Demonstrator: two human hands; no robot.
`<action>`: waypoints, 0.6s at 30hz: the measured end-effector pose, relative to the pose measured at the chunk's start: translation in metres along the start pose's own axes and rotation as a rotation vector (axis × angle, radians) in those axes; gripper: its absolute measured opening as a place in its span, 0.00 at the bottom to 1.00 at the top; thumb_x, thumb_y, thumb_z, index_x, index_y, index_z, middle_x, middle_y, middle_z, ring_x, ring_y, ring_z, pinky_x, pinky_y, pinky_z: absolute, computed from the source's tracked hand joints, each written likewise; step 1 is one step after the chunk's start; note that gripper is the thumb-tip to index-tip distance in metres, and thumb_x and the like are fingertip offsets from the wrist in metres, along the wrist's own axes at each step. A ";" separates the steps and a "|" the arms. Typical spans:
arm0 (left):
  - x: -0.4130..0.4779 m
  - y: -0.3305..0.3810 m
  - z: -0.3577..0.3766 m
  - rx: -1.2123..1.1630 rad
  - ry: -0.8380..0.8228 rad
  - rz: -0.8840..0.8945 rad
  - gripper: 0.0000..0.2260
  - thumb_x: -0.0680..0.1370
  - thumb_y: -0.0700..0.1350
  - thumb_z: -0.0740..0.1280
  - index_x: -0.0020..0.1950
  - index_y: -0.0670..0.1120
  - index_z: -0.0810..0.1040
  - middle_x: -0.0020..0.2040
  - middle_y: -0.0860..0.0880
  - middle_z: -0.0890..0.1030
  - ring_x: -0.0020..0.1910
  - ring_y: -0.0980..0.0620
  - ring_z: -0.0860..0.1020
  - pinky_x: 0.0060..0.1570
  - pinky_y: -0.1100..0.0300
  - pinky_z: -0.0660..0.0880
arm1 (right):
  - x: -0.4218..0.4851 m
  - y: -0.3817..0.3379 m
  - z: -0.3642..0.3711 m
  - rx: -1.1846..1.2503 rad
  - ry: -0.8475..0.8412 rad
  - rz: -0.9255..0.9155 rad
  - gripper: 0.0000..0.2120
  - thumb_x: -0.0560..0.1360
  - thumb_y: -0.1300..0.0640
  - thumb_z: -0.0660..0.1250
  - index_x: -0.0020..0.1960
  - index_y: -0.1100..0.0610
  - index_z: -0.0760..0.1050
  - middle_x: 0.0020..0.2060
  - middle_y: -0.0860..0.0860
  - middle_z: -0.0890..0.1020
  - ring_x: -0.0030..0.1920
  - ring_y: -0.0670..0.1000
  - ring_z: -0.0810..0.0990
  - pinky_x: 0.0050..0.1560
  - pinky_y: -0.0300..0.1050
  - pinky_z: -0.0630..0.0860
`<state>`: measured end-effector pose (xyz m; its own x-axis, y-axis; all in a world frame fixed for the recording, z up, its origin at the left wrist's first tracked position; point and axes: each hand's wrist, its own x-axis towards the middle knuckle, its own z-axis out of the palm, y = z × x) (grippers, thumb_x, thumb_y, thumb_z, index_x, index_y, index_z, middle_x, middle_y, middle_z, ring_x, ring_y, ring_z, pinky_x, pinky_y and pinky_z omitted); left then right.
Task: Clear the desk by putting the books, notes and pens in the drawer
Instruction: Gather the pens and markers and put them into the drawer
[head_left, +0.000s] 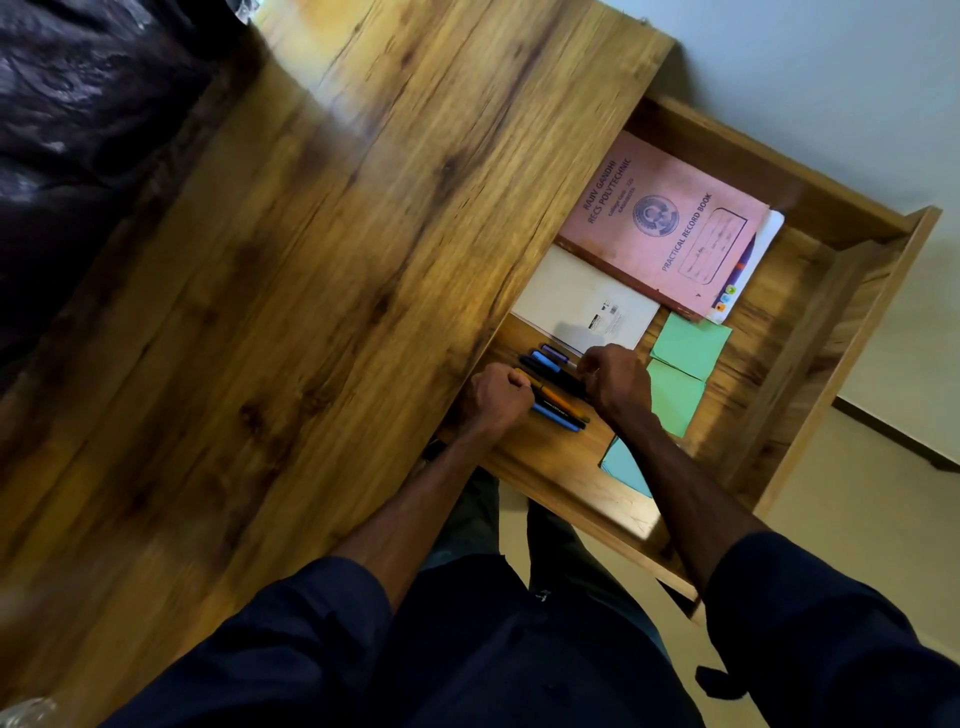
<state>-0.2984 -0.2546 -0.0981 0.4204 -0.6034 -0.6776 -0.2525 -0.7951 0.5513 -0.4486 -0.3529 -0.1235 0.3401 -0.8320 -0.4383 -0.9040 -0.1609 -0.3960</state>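
The wooden drawer (810, 332) stands pulled out from under the desk (311, 260). Inside lie a pink record book (670, 223) on top of a white book, a white notebook (582, 301), two green notes (688, 345) and a light blue note (626, 465). Several pens (558, 392), blue, orange and black, lie side by side near the desk edge. My left hand (496, 397) is curled at one end of the pens and my right hand (615, 382) is curled at their other end; both touch the bundle.
A dark glossy bag (78, 130) sits at the far left of the desk top. Pale floor (857, 519) and wall surround the drawer. My legs are below the drawer's front.
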 end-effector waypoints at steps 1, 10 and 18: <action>0.000 0.002 -0.001 0.000 -0.001 0.004 0.04 0.78 0.40 0.70 0.50 0.48 0.81 0.48 0.47 0.84 0.45 0.52 0.84 0.46 0.57 0.83 | 0.001 0.000 0.001 0.008 -0.011 0.007 0.09 0.74 0.66 0.71 0.50 0.58 0.85 0.46 0.55 0.86 0.46 0.56 0.82 0.43 0.44 0.76; 0.002 0.006 -0.005 -0.001 -0.009 0.027 0.05 0.78 0.39 0.70 0.53 0.46 0.81 0.49 0.46 0.85 0.45 0.51 0.84 0.47 0.56 0.83 | 0.000 0.007 0.007 0.015 -0.091 0.014 0.12 0.75 0.67 0.68 0.56 0.58 0.84 0.48 0.55 0.86 0.43 0.52 0.81 0.41 0.43 0.73; -0.001 0.000 -0.010 0.018 -0.012 0.023 0.04 0.78 0.42 0.70 0.46 0.51 0.79 0.45 0.48 0.84 0.42 0.51 0.85 0.45 0.49 0.84 | 0.002 0.009 0.010 0.048 -0.078 0.036 0.10 0.76 0.65 0.67 0.54 0.56 0.84 0.47 0.54 0.86 0.44 0.54 0.82 0.45 0.50 0.81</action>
<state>-0.2901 -0.2533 -0.0928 0.4040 -0.6217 -0.6710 -0.2778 -0.7823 0.5576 -0.4533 -0.3508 -0.1358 0.3280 -0.7928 -0.5137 -0.9034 -0.1043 -0.4159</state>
